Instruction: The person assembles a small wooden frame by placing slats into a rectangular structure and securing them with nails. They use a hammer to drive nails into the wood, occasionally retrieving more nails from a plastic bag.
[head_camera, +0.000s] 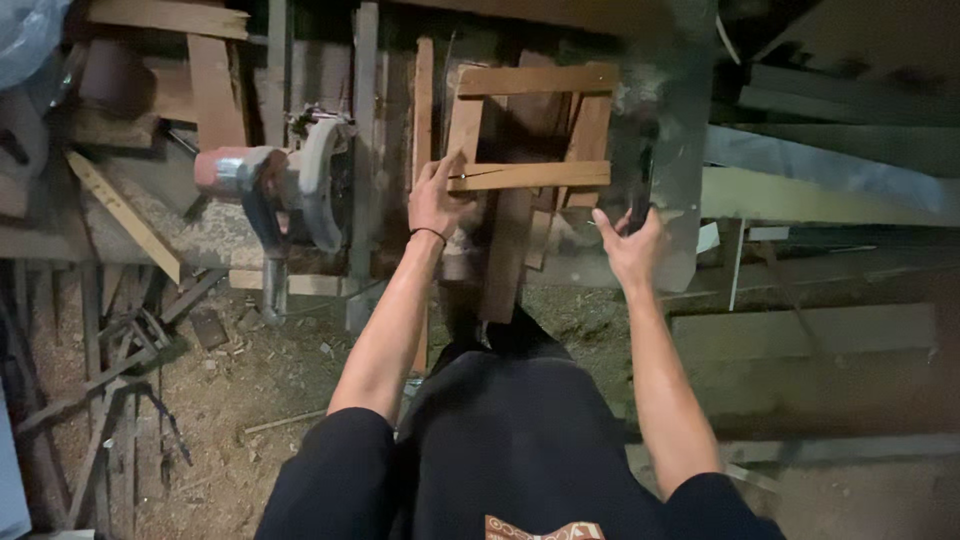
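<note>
1. Through the head camera I looked down on a cluttered table (690, 150) with a square wooden frame (530, 125) lying on it, made of four slats around an open middle.
2. Inside that opening I saw only a longer plank (510, 250) and darker boards passing underneath; nothing sat in the frame itself.
3. My left hand (437, 197) rested on the frame's near left corner, fingers curled over the lower slat where it meets the left upright, so it was partly closed on the wood.
4. My right hand (632, 243) was just off the frame's lower right corner, fingers wrapped around a slim dark tool (642, 190) standing roughly upright; I could not tell what kind of tool it was.
5. Left of the frame lay a circular saw (290, 195) with a reddish motor housing and a pale blade guard, close to my left hand but apart from it.
6. Loose planks (215, 80) were heaped at the table's far left.
7. Sawdust and thin offcuts covered the floor (250, 400) below.
</note>
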